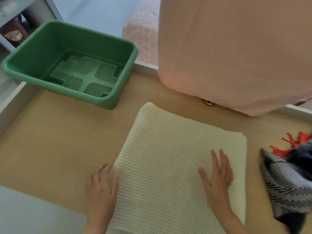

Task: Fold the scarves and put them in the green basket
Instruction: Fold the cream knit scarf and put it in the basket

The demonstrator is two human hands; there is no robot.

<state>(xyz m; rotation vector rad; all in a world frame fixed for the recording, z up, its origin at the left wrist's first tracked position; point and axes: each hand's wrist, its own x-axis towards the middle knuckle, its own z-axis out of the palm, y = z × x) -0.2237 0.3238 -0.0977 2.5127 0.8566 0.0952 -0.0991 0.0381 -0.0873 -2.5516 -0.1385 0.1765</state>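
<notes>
While a pale wooden table (50,132) fills the view, one pink cloth (236,56) hangs at its far right. One cream scarf (168,149) lies folded mid-table, one green basket (42,48) far left, one patterned scarf (287,183) right. On the cream scarf the right hand (217,179) rests flat; the left hand (101,184) curls at its edge, grip unclear.

A pale wooden tabletop (55,132) with a raised white rim (10,105) fills most of the view. At the upper right a large pale pink cloth (236,56) hangs down to the tabletop and hides whatever it covers, and a small round brass-coloured knob (208,103) shows just under its lower edge. Beyond the far rim lies a patterned fabric (143,31) in pink and white lattice, and at the upper left a white shelf (25,12) holds a dark red container (14,32) (blurred, with a pale label on its front).
</notes>
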